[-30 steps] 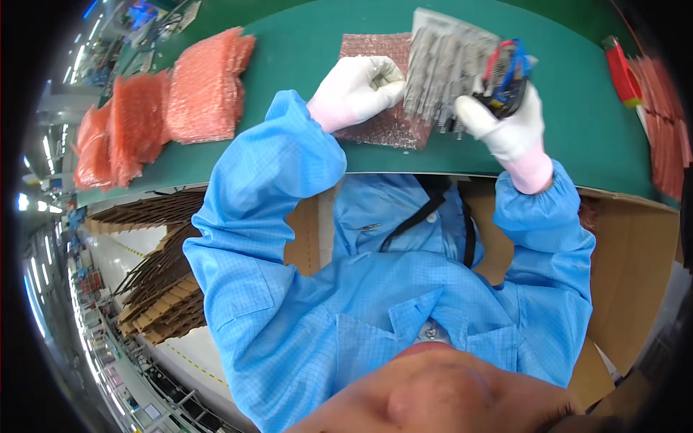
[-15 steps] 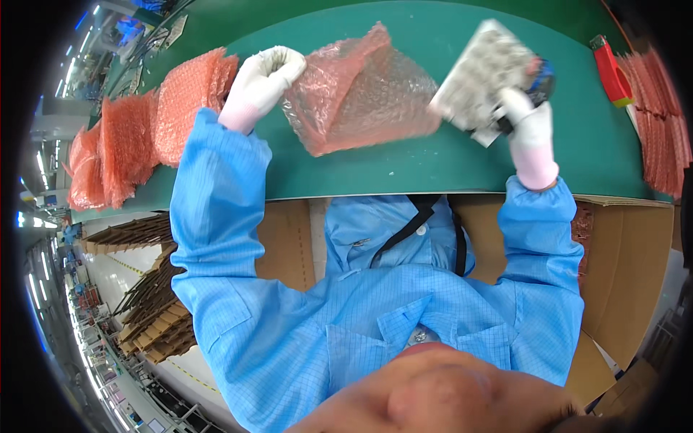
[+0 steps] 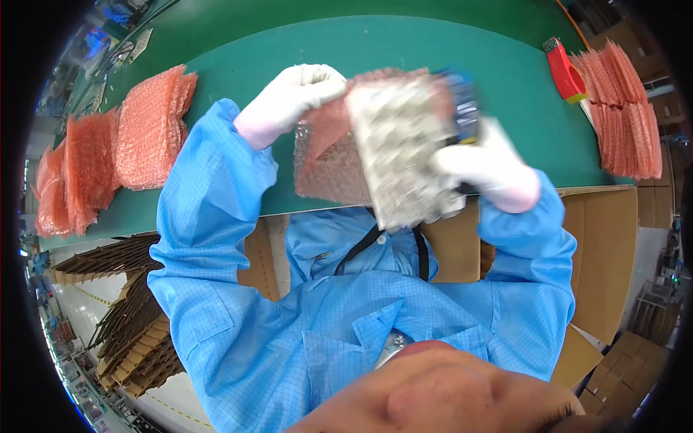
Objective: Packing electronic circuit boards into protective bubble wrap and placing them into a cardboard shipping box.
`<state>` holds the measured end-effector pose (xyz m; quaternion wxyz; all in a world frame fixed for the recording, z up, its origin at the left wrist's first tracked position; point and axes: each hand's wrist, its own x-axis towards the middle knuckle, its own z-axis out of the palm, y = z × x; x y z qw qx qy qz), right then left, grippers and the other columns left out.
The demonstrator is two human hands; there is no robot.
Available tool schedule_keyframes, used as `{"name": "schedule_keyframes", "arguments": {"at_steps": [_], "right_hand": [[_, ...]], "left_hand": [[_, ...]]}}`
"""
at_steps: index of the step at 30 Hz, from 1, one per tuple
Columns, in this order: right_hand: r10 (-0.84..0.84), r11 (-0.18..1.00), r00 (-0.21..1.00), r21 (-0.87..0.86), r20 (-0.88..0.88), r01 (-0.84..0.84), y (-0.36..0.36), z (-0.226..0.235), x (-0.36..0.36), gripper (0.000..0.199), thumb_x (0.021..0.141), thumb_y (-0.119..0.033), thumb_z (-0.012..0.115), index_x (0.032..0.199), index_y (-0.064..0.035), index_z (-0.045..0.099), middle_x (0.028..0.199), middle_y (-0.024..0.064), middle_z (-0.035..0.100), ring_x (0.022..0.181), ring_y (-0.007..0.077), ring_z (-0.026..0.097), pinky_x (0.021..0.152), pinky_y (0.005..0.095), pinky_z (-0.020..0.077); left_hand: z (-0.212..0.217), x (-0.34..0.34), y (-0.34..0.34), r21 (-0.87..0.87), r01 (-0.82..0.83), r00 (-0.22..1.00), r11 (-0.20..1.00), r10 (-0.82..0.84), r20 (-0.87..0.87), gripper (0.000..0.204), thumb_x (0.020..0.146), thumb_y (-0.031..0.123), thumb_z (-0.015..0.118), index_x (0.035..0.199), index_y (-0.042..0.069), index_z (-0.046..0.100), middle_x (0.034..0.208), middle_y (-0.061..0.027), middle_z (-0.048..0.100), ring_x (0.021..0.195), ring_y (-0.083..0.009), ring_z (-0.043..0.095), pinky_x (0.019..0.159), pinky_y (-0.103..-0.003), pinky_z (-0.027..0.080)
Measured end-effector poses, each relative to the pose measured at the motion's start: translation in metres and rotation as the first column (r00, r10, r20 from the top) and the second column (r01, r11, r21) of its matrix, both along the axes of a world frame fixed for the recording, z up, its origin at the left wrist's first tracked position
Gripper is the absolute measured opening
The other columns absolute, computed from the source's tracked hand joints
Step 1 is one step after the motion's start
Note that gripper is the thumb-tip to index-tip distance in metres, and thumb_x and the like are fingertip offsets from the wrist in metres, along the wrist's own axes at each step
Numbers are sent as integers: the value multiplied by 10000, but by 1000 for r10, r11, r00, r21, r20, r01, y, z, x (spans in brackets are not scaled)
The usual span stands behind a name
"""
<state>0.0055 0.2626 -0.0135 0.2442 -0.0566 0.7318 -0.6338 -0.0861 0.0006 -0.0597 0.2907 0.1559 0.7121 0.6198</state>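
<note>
Factory packing bench [image 3: 216, 65], bubble bags [image 3: 148, 126], cartons [image 3: 613, 245]

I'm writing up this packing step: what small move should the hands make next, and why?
Probably slide the board down into the bubble bag. The right hand holds the board right against the bag, which the left hand grips at its top edge; whether the bag's mouth is open is blurred.

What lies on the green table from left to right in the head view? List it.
Pink bubble-wrap bag stacks → left hand → pink bubble bag → circuit board → right hand → red tape dispenser → more pink bags.
</note>
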Motion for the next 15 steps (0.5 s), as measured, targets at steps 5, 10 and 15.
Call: {"name": "schedule_keyframes", "arguments": {"at_steps": [5, 10, 15], "right_hand": [[183, 960, 967, -246, 179, -136, -12, -65, -18, 419, 802, -179, 593, 1119, 78, 498, 976, 100, 611, 840, 145, 611, 749, 266, 497], [104, 875, 937, -478, 335, 73, -17, -76, -18, 376, 850, -195, 525, 1113, 74, 507, 954, 92, 619, 858, 141, 613, 772, 279, 500], [-79, 986, 957, 120, -279, 116, -14, -127, -16, 485, 819, -226, 620, 1178, 58, 461, 1077, 155, 596, 969, 197, 576, 861, 289, 468]], "left_hand": [[11, 4, -15, 181, 111, 991, 977, -123, 55, 183, 871, 214, 547, 904, 35, 565, 711, 47, 529, 589, -18, 444, 511, -162, 331], [44, 31, -9, 121, 85, 996, 989, -88, 26, 210, 868, 263, 578, 910, 58, 592, 710, 84, 496, 641, 0, 404, 541, -186, 320], [47, 50, 22, 20, 125, 962, 992, -116, -248, 158, 825, 175, 568, 871, 27, 598, 757, 27, 574, 758, -72, 523, 706, -243, 446]]}}
